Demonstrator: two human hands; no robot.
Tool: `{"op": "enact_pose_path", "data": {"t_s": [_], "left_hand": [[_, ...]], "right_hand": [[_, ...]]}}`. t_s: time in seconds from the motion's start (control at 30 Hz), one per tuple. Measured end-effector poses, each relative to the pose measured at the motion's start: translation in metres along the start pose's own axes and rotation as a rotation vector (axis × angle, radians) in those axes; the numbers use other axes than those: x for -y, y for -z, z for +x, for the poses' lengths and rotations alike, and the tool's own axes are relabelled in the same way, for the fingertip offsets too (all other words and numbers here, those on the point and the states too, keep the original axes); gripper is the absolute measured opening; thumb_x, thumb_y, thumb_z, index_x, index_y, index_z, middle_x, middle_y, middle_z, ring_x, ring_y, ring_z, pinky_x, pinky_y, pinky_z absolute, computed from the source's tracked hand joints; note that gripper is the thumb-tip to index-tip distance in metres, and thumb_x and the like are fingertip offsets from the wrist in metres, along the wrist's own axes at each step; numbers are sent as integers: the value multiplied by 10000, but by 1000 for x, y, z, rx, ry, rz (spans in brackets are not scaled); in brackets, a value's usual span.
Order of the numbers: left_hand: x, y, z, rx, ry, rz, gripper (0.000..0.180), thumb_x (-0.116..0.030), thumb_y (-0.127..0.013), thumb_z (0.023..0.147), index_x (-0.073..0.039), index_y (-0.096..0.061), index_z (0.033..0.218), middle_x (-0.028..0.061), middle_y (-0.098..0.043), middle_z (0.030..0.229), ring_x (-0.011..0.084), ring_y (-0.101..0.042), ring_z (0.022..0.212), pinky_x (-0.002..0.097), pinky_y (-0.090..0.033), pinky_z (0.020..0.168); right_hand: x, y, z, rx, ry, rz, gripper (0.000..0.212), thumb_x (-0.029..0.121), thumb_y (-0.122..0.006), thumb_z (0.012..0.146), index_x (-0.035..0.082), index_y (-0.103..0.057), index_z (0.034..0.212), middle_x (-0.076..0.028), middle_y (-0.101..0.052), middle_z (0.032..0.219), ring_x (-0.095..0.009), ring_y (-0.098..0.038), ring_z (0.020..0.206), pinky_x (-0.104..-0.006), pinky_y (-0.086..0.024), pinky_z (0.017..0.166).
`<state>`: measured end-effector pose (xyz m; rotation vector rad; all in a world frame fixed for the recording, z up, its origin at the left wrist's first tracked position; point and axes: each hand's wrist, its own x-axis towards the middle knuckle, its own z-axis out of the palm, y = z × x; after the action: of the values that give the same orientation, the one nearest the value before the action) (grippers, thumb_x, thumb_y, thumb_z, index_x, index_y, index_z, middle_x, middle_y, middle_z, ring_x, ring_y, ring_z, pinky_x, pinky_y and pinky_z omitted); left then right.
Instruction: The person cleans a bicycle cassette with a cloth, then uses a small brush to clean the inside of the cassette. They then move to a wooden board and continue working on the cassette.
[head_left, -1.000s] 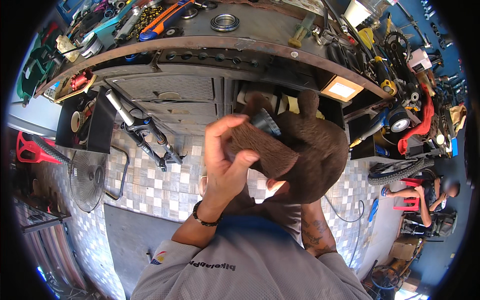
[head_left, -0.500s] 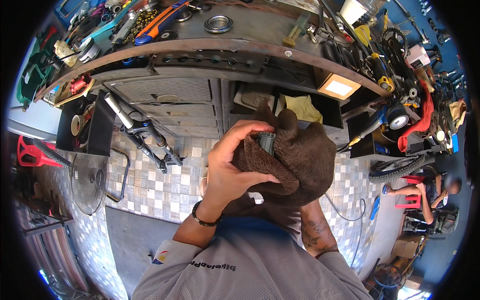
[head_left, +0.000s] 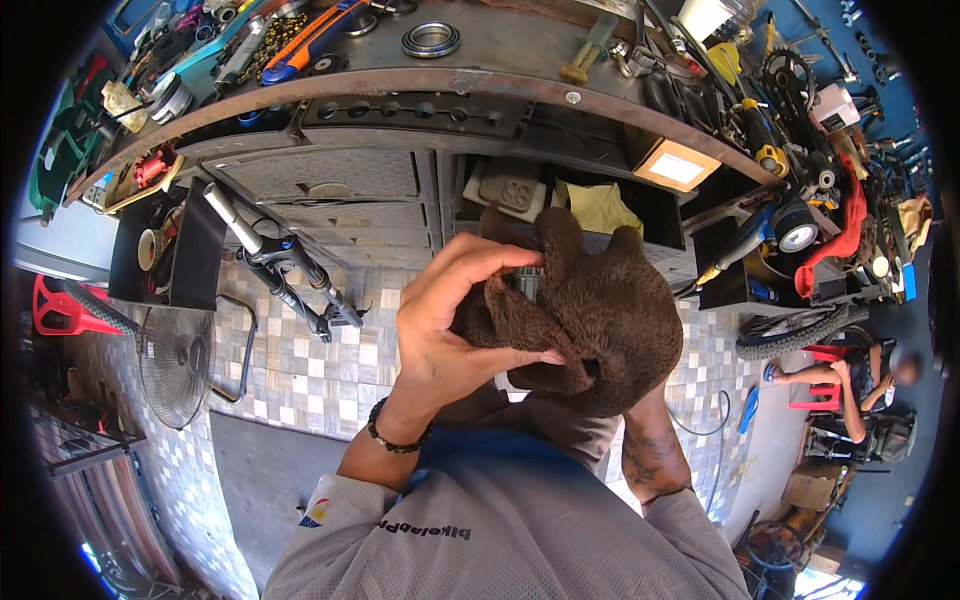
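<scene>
A thick brown cloth [head_left: 625, 320] is bunched up in front of my body. My left hand [head_left: 435, 325] is closed around its left side, thumb below and fingers over the top. Between the cloth's folds shows a dark, ribbed, cylindrical part [head_left: 529, 284], mostly wrapped and under my left fingertips. My right forearm [head_left: 655, 450] reaches up beneath the cloth, which hides the right hand and its fingers.
A workbench [head_left: 500, 60] with a bearing ring [head_left: 431, 40] and many tools runs ahead. Below it sits an open drawer with a yellow cloth [head_left: 600, 207]. A bicycle fork [head_left: 285, 265] and a fan [head_left: 180, 365] stand left; a seated person [head_left: 850, 385] is at right.
The cloth bundle has turned and spread a little to the right, covering more of the ribbed part. My left hand has shifted slightly left, and my right forearm has moved right.
</scene>
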<state>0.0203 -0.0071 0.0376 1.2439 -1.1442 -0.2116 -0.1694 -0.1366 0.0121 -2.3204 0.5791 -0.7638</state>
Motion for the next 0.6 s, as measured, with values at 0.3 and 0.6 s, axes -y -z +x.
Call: {"op": "enact_pose_path", "data": {"t_s": [0.3, 0.6], "left_hand": [[18, -3, -2, 71, 93, -274, 752, -86, -960, 588, 5, -674, 1278, 128, -555, 1320, 194, -577, 1185, 281, -484, 946], [36, 16, -11, -150, 130, -821, 881, -123, -954, 659, 60, -512, 1399, 258, -572, 1413, 292, -590, 1283, 386, -498, 1072]], "right_hand": [[-34, -2, -6, -157, -187, 313, 792, 208, -918, 675, -2, -546, 1342, -161, -629, 1333, -240, -636, 1192, -370, -516, 971], [-31, -23, -21, -187, -363, 745, 887, 237, -954, 664, 0, -498, 1388, -159, -609, 1345, -235, -625, 1189, -374, -505, 990]]}}
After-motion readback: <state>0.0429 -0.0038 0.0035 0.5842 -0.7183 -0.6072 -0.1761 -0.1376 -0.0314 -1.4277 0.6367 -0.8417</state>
